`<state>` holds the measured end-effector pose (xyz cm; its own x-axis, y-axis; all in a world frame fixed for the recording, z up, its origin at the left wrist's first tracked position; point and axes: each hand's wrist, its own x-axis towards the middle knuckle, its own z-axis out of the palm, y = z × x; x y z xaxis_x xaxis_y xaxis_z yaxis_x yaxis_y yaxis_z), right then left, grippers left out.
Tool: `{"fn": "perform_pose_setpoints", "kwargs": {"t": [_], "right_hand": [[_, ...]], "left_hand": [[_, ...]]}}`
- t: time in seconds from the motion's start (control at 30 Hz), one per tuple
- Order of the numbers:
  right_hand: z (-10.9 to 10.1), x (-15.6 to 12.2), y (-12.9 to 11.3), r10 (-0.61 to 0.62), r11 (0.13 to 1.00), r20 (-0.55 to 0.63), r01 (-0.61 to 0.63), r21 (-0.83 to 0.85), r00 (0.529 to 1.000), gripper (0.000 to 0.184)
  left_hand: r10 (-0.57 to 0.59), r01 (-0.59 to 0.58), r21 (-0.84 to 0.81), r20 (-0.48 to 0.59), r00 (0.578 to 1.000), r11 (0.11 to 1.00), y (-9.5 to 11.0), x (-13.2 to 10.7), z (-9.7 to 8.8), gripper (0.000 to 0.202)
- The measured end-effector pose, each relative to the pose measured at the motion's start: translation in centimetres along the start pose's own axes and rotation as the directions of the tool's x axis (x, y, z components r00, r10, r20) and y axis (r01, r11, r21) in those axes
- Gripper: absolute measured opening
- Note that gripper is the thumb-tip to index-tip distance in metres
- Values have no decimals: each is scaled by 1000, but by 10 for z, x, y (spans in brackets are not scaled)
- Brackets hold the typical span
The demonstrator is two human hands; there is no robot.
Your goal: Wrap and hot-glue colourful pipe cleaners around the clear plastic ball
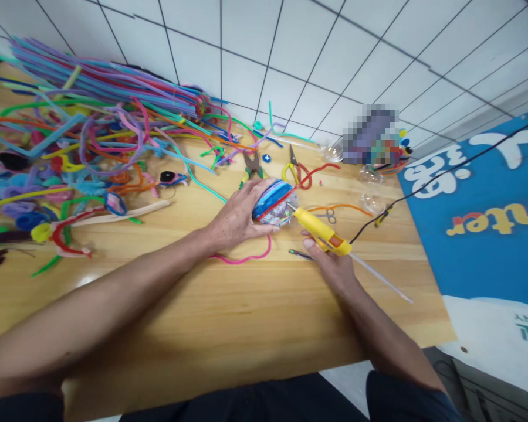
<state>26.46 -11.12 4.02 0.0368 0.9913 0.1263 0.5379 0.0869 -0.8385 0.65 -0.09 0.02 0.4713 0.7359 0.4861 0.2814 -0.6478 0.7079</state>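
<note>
Left grip [239,220] curls over the near side of the wrapped ball [271,201], which sits on the table [246,319] toward the middle of its far edge, just short of the pliers [251,167]. Right grip [332,264] is closed around the yellow glue gun [322,232], with its nozzle touching the ball. Doing this well likely means pinning the ball steady, holding fingertips clear of the hot tip, and squeezing out only a small bead.

Tangled pipe cleaner pile [92,111], pliers [251,167], scissors [291,167] on table [229,316]
</note>
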Motion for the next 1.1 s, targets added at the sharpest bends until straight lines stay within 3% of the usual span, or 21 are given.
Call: {"fn": "perform_pose_setpoints", "kwargs": {"t": [0.23,0.4,0.7,0.93,1.0,1.1], "right_hand": [[-9,2,6,-132,962,-7,126,-243,991,21],[-10,3,16,-248,896,18,237,-377,968,26],[-9,3,18,-423,777,35,382,-500,905,21],[-6,4,23,-569,643,47,479,-597,821,22],[-3,3,27,-600,626,26,489,-608,800,21],[1,1,30,-596,633,12,478,-609,803,19]], "left_hand": [[-1,1,-2,3,1000,1000,2,1,0,103],[-12,12,10,15,1000,1000,1,0,1,100],[-21,20,36,21,1000,999,1,-1,2,101],[-34,34,17,24,999,999,2,-1,1,100],[-32,32,13,21,999,999,1,-1,2,99],[-25,25,15,18,1000,1000,1,-1,2,99]]}}
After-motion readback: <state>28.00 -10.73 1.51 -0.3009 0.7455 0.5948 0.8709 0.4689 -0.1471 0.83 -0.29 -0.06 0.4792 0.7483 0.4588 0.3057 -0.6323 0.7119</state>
